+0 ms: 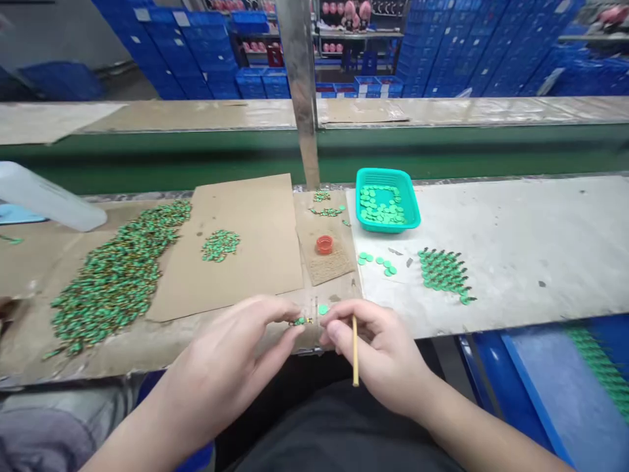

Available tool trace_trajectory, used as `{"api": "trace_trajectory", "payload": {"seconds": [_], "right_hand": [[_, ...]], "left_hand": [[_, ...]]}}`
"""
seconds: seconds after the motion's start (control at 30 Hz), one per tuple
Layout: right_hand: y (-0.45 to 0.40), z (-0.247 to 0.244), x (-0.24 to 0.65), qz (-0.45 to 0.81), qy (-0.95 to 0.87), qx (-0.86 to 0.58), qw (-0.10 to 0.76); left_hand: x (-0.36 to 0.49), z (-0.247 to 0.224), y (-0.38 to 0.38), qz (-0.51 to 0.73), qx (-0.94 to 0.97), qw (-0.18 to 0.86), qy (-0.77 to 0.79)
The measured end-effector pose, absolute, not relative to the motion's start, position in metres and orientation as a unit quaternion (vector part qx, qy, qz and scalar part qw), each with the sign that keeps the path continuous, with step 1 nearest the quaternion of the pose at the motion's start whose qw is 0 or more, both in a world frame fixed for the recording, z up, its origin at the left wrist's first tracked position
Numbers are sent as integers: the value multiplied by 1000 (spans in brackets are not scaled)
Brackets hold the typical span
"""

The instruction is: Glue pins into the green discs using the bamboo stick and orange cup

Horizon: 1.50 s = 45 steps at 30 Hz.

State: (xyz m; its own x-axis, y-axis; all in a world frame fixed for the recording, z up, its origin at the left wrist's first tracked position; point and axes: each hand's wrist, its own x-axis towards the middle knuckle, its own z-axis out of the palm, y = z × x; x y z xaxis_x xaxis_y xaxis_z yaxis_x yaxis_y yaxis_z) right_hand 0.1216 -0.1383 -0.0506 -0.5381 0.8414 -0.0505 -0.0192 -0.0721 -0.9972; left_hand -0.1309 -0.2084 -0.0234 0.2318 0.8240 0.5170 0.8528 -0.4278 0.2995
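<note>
My left hand (246, 344) pinches a small green and gold-brown piece (301, 321) between thumb and fingertips, near the bench's front edge. A thin yellow stick (355, 354) is gripped in my right hand (381, 351), its lower end pointing back toward me. Between the two hands is a flat green disc (323, 309), close to my right fingertips; whether they touch it I cannot tell. Just beyond lies a small red cup (324, 245) on a brown pad (330, 267). Rows of green discs with dark pieces on them (445, 270) stand right of my hands.
A teal tray (388, 228) holds loose green discs, with several more discs (386, 265) before it. Leftward are a large heap of green-gold pieces (118, 269), a smaller pile (220, 246) on cardboard (255, 210), and a white bottle (54, 196). A metal post (299, 72) rises behind.
</note>
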Motion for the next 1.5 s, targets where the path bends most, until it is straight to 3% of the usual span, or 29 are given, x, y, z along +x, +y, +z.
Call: {"api": "trace_trajectory", "payload": {"seconds": [0.23, 0.4, 0.6, 0.7, 0.9, 1.2, 1.5], "right_hand": [[-140, -44, 119, 751, -470, -346, 310], [-140, -48, 121, 802, -406, -319, 300], [-152, -57, 128, 809, -403, -332, 269], [-155, -61, 140, 765, -468, -353, 267], [-138, -65, 171, 551, -701, -318, 321], [-113, -90, 161, 391, -752, -334, 412], [-104, -97, 157, 341, -780, -344, 396]], "left_hand": [[-111, -30, -204, -364, -775, -62, -513], [-95, -59, -208, -483, -682, -191, -515], [-78, -76, -216, -540, -680, -192, -458], [-82, -82, -222, -528, -676, -186, -480], [-108, -90, -215, -508, -561, -141, -638], [-118, -91, -161, -419, -631, -235, -609], [-115, -100, -159, -395, -679, -187, -589]]}}
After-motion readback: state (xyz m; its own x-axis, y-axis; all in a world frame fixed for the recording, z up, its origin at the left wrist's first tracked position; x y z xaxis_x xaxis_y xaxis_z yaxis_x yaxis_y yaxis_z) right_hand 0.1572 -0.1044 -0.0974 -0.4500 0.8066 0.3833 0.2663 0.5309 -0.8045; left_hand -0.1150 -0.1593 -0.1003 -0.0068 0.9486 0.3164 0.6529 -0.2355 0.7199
